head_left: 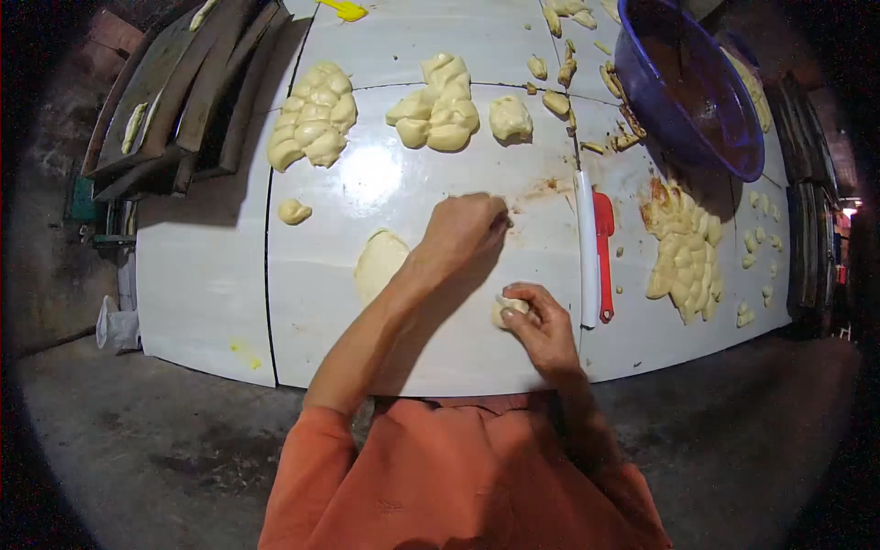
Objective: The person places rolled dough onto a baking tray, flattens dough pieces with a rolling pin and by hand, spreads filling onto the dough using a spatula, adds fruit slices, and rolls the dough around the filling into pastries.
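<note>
Between the thumb and fingers of my right hand is a small lump of pale dough, held at the near part of the white table. My left hand reaches farther forward with its fingers curled closed beside a brown smear; whatever they may hold is hidden. Under my left forearm, partly covered by it, a flattened piece of dough lies on the tabletop. A small dough ball sits to its left. Farther back are heaps of dough portions and a single rounded lump.
At right, a long white rod lies alongside a red spatula. Beyond them are a brown-stained dough heap and a purple basin with brown contents. Dark trays lean at the far left; a yellow tool lies at the back.
</note>
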The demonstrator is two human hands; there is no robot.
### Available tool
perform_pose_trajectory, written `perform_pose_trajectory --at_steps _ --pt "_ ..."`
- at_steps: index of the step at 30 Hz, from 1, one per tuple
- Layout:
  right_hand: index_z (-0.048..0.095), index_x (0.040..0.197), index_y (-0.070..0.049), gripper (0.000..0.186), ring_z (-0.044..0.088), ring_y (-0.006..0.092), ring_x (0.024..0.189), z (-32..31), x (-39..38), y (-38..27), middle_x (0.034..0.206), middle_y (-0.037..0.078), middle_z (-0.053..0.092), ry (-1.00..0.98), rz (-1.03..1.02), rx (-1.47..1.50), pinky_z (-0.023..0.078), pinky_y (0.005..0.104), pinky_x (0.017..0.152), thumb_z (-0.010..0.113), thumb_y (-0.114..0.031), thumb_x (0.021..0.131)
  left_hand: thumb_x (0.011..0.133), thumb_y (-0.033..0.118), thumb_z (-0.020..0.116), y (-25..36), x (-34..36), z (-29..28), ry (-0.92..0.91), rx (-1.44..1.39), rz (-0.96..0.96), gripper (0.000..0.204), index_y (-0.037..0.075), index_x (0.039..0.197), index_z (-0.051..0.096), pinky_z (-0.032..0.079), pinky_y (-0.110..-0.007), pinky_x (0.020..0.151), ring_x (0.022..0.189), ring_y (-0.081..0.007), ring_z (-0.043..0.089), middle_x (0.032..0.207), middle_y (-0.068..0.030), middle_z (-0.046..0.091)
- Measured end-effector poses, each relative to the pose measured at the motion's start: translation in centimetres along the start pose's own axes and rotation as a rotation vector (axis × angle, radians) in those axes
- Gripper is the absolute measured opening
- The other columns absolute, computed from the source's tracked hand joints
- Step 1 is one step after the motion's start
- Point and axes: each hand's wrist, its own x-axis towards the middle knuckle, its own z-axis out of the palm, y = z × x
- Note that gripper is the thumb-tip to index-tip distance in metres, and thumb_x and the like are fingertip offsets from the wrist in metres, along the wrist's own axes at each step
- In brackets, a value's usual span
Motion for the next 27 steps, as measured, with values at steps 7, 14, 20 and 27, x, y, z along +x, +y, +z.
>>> perform_pose_trajectory --at_steps 7,14,20,27 --pt "0.068 0.118 -0.001 0.027 0.071 0.0303 0.094 0.3 1.0 -0.5 0.114 0.015 0.07 0.15 -0.222 -0.59 0.057 0.0382 0.083 0.066 -0.021 0.099 0.089 0.02 0.073 1.5 8.9 0.9 0.119 0.018 0.176 0.043 0.011 0.13 0.066 0.057 -0.047 0.079 0.093 -0.0375 0.073 0.099 -0.0162 0.075" --pt "0.065 0.127 0.0 0.032 0.072 0.0221 0.1 -0.6 2.2 -0.8 0.117 0.015 0.07 0.007 0.044 -0.052 0.059 0.0349 0.088 0.067 -0.016 0.1 0.096 0.021 0.071 2.1 -1.1 -3.2 0.214 -0.12 -0.029 0.042 0.011 0.137 0.064 0.058 -0.041 0.086 0.096 -0.031 0.075 0.117 -0.0148 0.075" --pt "0.064 0.129 0.001 0.034 0.072 0.0298 0.102 -0.7 4.1 -0.8 0.121 0.02 0.068 -0.055 -0.072 -0.264 0.059 0.0388 0.089 0.065 -0.017 0.101 0.091 0.011 0.072 3.3 -10.8 -1.3 0.472 0.016 0.07 0.033 0.005 0.124 0.069 0.057 -0.04 0.086 0.102 -0.0301 0.074 0.116 -0.0135 0.075" --pt "0.047 0.151 -0.003 0.06 0.047 0.0378 0.141 -0.4 1.8 0.1 0.151 0.019 0.051 0.025 -0.519 -1.004 0.034 0.054 0.116 0.059 -0.035 0.102 0.095 0.049 0.06 5.0 -13.6 5.7 0.054 0.307 -0.006 0.075 0.005 0.154 0.044 0.022 -0.067 0.119 0.152 -0.0321 0.034 0.162 -0.0177 0.039"
